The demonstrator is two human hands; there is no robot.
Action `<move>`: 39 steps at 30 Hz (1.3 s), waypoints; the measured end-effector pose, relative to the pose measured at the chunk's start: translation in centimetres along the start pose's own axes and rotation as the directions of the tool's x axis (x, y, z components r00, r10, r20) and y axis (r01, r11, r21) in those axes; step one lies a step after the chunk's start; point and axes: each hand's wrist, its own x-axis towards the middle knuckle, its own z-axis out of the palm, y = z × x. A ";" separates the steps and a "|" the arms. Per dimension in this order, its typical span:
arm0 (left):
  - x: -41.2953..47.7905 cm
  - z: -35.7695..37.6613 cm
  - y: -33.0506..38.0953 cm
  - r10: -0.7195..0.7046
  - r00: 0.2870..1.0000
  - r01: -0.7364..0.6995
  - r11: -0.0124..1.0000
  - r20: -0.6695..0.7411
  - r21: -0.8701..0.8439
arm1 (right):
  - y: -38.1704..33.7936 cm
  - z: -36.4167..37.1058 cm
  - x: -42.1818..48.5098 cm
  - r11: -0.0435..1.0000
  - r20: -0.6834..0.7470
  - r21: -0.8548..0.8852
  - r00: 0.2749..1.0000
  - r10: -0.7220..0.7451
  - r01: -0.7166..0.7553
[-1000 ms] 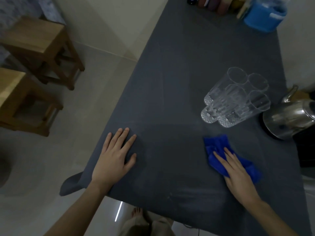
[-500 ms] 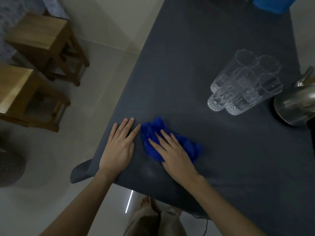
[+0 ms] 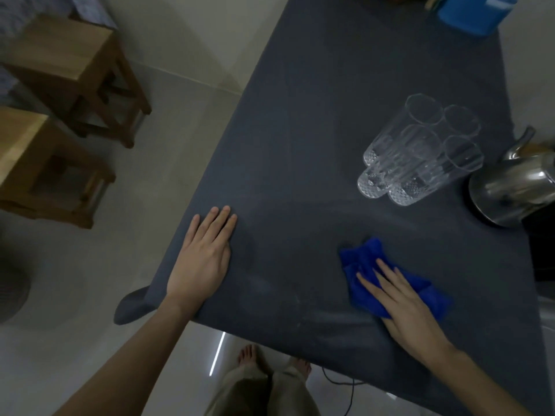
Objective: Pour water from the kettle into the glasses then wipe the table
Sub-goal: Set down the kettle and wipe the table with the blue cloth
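Note:
A dark grey table (image 3: pixel 330 100) fills the middle of the view. Several clear glasses (image 3: pixel 420 151) stand close together at its right side, and a steel kettle (image 3: pixel 519 184) sits just right of them at the frame's edge. My right hand (image 3: pixel 402 301) presses flat, fingers straight, on a crumpled blue cloth (image 3: pixel 365 259) near the table's front right. My left hand (image 3: pixel 204 256) lies flat on the table's front left corner, fingers together, holding nothing.
A blue container (image 3: pixel 471 10) stands at the far end of the table. Two wooden stools (image 3: pixel 69 73) are on the pale floor to the left. My feet (image 3: pixel 249 354) and a dark cable (image 3: pixel 339 382) show below the front edge.
My right hand has swept the blue cloth from beside my left hand back to the right. My left hand has stayed at the front left corner, and its fingers have closed together.

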 end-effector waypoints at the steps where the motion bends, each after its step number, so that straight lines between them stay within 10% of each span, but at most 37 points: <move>1: 0.0 0.0 0.0 -0.002 1.000 0.002 1.000 0.001 0.003 | -1.0 0.3 1.0 0.999 -0.014 0.005 0.999 -0.041 0.042; 13: 0.1 0.0 0.0 0.003 1.000 -0.003 1.000 0.008 -0.025 | -11.6 3.6 7.7 0.831 0.038 -0.078 0.834 -0.550 0.551; 22: 0.1 0.1 0.0 -0.006 1.000 0.006 0.999 0.020 -0.033 | 1.1 1.6 -4.0 0.993 -0.040 -0.006 0.992 -0.117 0.117; 27: 0.2 0.1 0.0 -0.004 1.000 0.004 1.000 0.020 -0.030 | 1.8 1.6 -5.5 0.970 -0.157 0.147 0.964 0.215 -0.192; 39: 0.4 -0.3 -0.5 0.001 0.996 0.003 0.998 0.087 -0.056 | -12.1 3.3 8.8 0.999 -0.269 0.052 0.963 0.014 0.000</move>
